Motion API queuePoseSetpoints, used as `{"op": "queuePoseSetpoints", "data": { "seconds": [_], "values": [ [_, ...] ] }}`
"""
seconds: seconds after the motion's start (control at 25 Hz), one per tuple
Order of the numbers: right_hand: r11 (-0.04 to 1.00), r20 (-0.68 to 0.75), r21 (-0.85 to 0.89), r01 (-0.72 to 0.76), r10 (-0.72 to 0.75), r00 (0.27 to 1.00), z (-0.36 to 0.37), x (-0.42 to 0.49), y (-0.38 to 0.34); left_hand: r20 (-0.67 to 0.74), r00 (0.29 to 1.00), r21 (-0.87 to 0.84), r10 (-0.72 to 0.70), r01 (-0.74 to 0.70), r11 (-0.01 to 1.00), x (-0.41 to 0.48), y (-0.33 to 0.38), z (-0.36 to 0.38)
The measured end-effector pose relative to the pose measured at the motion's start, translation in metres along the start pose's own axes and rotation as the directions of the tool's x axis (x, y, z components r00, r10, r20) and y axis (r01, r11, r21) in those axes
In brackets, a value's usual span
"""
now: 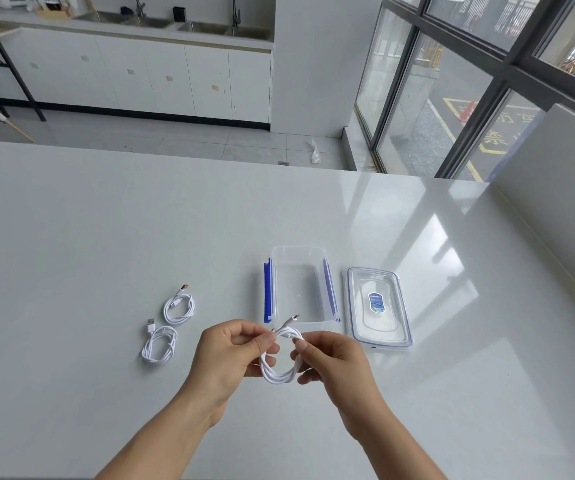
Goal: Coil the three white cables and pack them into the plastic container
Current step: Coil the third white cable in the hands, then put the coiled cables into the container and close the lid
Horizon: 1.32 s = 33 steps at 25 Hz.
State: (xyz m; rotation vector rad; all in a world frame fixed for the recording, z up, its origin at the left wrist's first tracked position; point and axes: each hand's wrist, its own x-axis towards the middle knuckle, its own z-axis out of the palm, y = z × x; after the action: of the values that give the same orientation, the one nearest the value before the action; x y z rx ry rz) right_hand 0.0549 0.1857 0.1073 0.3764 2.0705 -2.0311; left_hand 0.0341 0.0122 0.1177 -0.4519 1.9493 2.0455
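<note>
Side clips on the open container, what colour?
Blue side clips on the clear plastic container; seen best in the head view.

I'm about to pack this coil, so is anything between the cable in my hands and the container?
Nothing visible. The cable is held just short of the open container; the lid lies to its right.

Far coiled cable [190, 308] and near coiled cable [157, 360] lie left on the table. The third cable [278, 377], looped, is held just near the open clear container [298, 251].
</note>
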Motion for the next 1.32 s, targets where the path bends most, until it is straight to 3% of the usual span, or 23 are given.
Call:
{"op": "queuePoseSetpoints", "data": {
  "seconds": [0.28,0.48,0.68,0.88,1.12,1.32],
  "values": [
    [1.000,-0.064,-0.003,-0.001,0.001,0.998,0.007,0.017,0.015,-0.069,0.998,-0.021,-0.014,0.013,1.000,0.011,-0.009,-0.015],
    [1.000,-0.088,-0.016,-0.020,0.019,0.996,0.006,0.027,0.020,-0.176,0.983,0.191,0.046,-0.011,0.982,0.030,-0.031,-0.043],
    [1.000,-0.104,-0.018,-0.017,0.015,0.994,0.006,0.039,0.021,-0.268,0.947,0.533,0.178,-0.009,0.846,0.045,-0.046,-0.068],
    [0.999,-0.097,-0.040,-0.003,-0.001,0.995,0.008,0.053,0.018,-0.382,0.887,0.739,0.260,0.125,0.662,0.066,-0.068,-0.108],
    [0.999,-0.112,-0.054,0.002,-0.008,0.994,0.015,0.079,0.012,-0.430,0.863,0.833,0.264,0.266,0.485,0.093,-0.083,-0.145],
    [0.999,-0.114,-0.034,0.012,-0.016,0.993,0.019,0.094,0.007,-0.485,0.859,0.806,0.164,0.366,0.465,0.110,-0.089,-0.149]
  ]
}}
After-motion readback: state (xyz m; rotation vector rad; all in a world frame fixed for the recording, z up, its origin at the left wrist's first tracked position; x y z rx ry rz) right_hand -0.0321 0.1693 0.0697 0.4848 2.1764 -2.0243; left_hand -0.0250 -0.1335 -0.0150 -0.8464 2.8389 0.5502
